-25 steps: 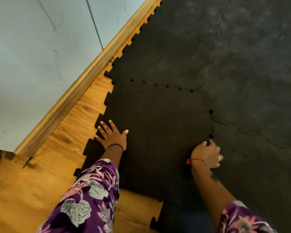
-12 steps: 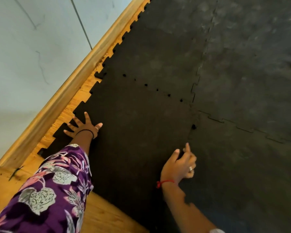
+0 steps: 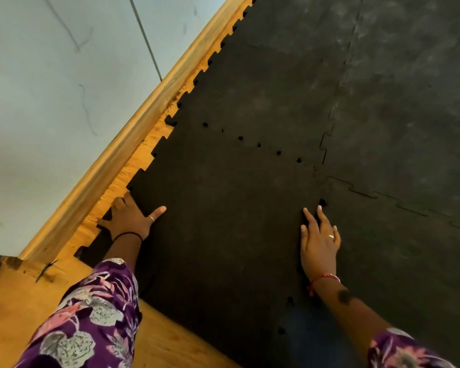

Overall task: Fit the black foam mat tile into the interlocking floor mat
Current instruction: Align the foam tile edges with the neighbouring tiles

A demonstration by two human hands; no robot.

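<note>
The black foam mat tile (image 3: 223, 221) lies on the floor with toothed edges, its far edge meeting the laid floor mat (image 3: 383, 102) along a seam with small dark gaps. My left hand (image 3: 132, 217) lies on the tile's left toothed edge, fingers curled over it, thumb spread on top. My right hand (image 3: 319, 240) rests flat, fingers apart, on the tile's right seam, just below a small gap in the joint. Both arms wear purple floral sleeves.
A wooden skirting board (image 3: 133, 144) and pale wall (image 3: 51, 102) run diagonally along the left. A narrow strip of wood floor (image 3: 122, 179) shows between skirting and mat. More wood floor (image 3: 170, 338) lies at the near left.
My right hand has opened from a loose fist and pressed flat on the right seam. My left hand has moved to the tile's left edge and curled over it. The view has shifted.
</note>
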